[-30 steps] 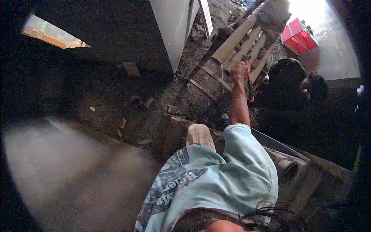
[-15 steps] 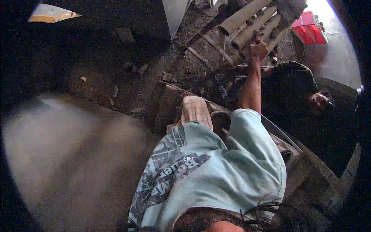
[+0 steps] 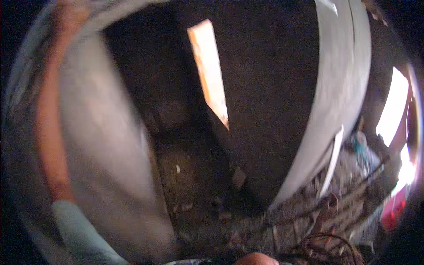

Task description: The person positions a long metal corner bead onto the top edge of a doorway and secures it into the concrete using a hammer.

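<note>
My left arm reaches up along the left side, out of a pale green sleeve. At its end my left hand [image 3: 73, 17] is smeared by motion beside a pale curved edge [image 3: 119, 12], and I cannot tell whether they touch. A smooth light-grey surface [image 3: 110, 145] lies just right of that arm. At the lower right, what seems to be my right hand [image 3: 330, 205] shows small and blurred near a narrow white strip [image 3: 334, 161]. Its fingers, and anything in them, cannot be made out.
A dark panel [image 3: 274, 97] fills the middle, beside a bright angular opening [image 3: 211, 66]. A curved grey wall [image 3: 340, 75] stands right of it. Rubble lies on the dirt ground [image 3: 190, 190]. A red object [image 3: 393, 210] sits at the far right.
My view has swung strongly round, with motion blur. My left arm has come into sight. The co-worker and clear sight of the long round pipes by my right hand are gone.
</note>
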Demonstrator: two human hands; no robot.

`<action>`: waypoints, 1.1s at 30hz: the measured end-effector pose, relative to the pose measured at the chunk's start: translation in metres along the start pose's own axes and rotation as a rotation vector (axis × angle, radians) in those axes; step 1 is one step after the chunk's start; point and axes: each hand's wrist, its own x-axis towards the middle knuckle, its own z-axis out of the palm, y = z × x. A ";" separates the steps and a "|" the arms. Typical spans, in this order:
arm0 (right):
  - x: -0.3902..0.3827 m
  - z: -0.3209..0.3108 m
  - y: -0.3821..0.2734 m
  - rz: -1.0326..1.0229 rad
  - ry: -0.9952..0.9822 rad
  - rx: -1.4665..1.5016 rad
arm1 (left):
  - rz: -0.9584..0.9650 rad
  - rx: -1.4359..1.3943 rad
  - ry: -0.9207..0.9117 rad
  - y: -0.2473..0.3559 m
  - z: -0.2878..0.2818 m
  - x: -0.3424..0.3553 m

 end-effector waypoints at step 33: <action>0.055 0.169 -0.846 -1.682 -0.145 0.487 | -0.237 -0.306 0.052 -0.013 0.003 -0.032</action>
